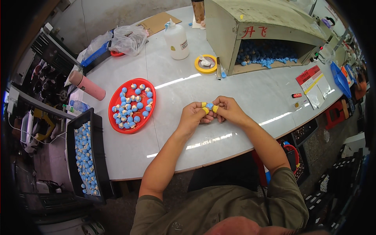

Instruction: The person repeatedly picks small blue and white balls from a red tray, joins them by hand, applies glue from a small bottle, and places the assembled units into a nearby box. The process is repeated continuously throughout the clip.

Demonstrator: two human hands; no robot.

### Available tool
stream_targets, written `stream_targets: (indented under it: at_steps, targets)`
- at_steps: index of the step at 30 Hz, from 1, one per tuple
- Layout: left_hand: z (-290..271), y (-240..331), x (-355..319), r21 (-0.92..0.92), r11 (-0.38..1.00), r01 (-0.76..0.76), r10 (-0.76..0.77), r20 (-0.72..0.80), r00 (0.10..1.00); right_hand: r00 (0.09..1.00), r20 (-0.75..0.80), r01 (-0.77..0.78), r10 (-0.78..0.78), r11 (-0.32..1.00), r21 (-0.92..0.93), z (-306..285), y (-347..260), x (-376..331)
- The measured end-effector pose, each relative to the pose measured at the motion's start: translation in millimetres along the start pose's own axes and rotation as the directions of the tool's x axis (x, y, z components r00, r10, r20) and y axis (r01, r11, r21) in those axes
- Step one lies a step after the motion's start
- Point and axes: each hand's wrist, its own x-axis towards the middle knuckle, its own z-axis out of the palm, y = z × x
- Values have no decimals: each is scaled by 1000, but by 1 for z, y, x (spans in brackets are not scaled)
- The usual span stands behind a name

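Hands, left [192,116] and right [228,109], pinch one blue ball [210,105] in shared grip above bare tabletop [243,90].

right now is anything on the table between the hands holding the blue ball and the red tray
Nothing visible. Both hands, left hand and right hand, pinch the small blue ball over bare white table. The stretch of tabletop over to the red tray on the left is bare.

a single head-worn fisheye view looks steeply down from above the person's chest onto the near edge of the white worktop [243,90], close over it, straight edges bowing toward the dark rim.
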Motion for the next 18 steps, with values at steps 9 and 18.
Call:
stream_targets:
  at_steps: [9,18]
  targets:
    - [0,-9,2,64,994,-90,91,-7,996,1000,-28,-3,2,1000,-18,5,2,-1]
    - [-1,-8,2,76,992,-103,103,4,995,1000,-26,5,-5,1000,-9,4,3,0]
